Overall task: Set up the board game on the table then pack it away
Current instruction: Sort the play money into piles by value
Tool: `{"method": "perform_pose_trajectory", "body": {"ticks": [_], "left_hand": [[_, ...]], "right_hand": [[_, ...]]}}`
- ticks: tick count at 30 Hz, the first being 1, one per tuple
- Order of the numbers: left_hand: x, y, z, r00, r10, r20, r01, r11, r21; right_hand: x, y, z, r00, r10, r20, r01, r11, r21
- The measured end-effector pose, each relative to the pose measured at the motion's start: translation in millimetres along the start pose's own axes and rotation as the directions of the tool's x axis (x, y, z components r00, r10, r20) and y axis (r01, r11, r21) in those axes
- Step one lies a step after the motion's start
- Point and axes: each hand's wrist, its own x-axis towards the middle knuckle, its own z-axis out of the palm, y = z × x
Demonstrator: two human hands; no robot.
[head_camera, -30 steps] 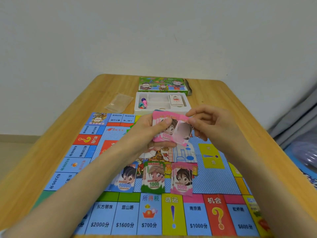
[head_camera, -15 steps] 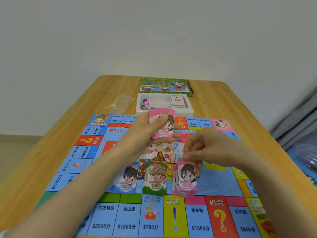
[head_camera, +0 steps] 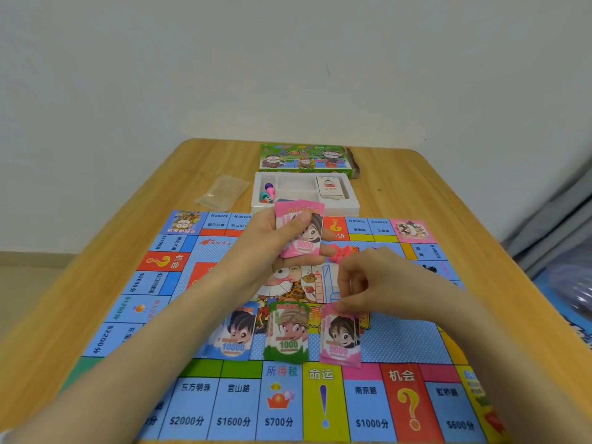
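A colourful game board (head_camera: pixel 413 344) lies spread over the wooden table (head_camera: pixel 89 283). My left hand (head_camera: pixel 272 238) holds a stack of pink 5000 notes (head_camera: pixel 304 232) upright above the board's middle. My right hand (head_camera: pixel 368 286) pinches the top edge of a pink 5000 note on the pink pile (head_camera: pixel 341 338) lying on the board. To the left of that pile lie a green 1000 pile (head_camera: pixel 286 333) and a blue 10000 pile (head_camera: pixel 235 334). A small pink piece (head_camera: pixel 339 253) lies on the board behind my right hand.
A white box tray (head_camera: pixel 352 206) at the far side holds coloured pawns (head_camera: pixel 267 192) and a card deck (head_camera: pixel 331 187). The green box lid (head_camera: pixel 304 157) stands behind it. A clear plastic bag (head_camera: pixel 224 192) lies left of the tray. Fabric and a floor mat are at right.
My right hand drew a pink note from the stack in my left hand and carried it down onto the pink pile. My left hand stayed up with the stack.
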Motion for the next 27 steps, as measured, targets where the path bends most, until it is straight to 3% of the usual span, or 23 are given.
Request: {"method": "perform_pose_trajectory", "body": {"ticks": [5,11,21,23,27], "left_hand": [[0.3,0.1,-0.9,1.0,0.007,-0.007,-0.007,1.0,0.012],[0.4,0.0,-0.8,1.0,0.001,-0.006,-0.001,1.0,0.022],[-0.7,1.0,0.7,1.0,-0.008,0.013,0.008,1.0,0.0],[-0.4,0.8,0.6,1.0,-0.009,0.02,0.009,1.0,0.007],[-0.1,0.1,-0.8,0.999,-0.013,0.03,0.012,1.0,0.019]], "right_hand": [[0.7,0.8,-2.8,0.998,-0.06,-0.035,0.062,0.997,0.047],[-2.2,-3.0,-1.0,0.99,-0.104,0.092,0.109,0.993,-0.05],[1.0,-1.8,1.1,0.978,-0.159,0.136,0.172,0.982,-0.083],[0.2,-1.1,0.3,0.98,-0.165,0.114,0.173,0.983,-0.056],[-0.5,2.4,-5.9,0.989,-0.135,-0.062,0.142,0.981,0.131]]}}
